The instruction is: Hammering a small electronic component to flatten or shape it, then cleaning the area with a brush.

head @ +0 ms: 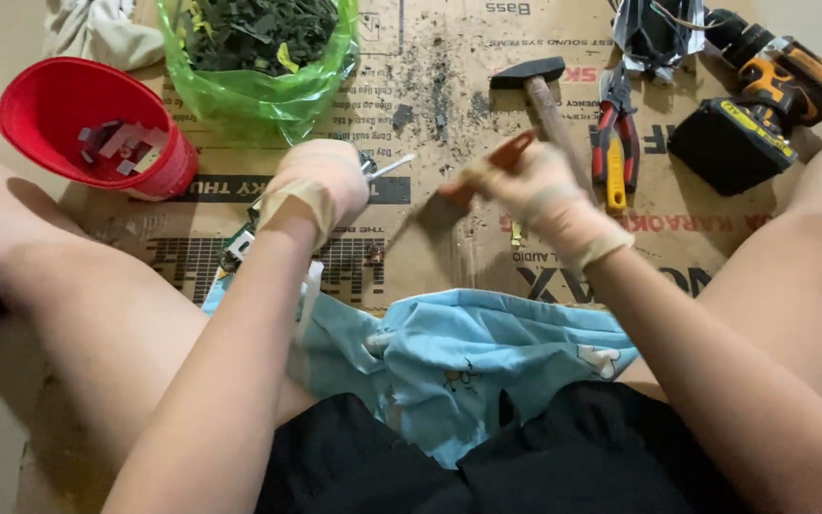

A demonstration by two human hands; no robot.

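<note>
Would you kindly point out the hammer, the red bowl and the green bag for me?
hammer (527,73): head view, on its black metal head.
red bowl (40,105): head view, on its inner wall.
green bag (240,100): head view, on its translucent plastic front.

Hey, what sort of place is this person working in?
Probably a makeshift floor workspace at home: flattened cardboard serves as the work surface, with a hammer, a cordless drill and a green bag of scrap pieces laid out on it.

Red bowl (68,119), green bag (259,90), blue patterned cloth (487,352).
</note>
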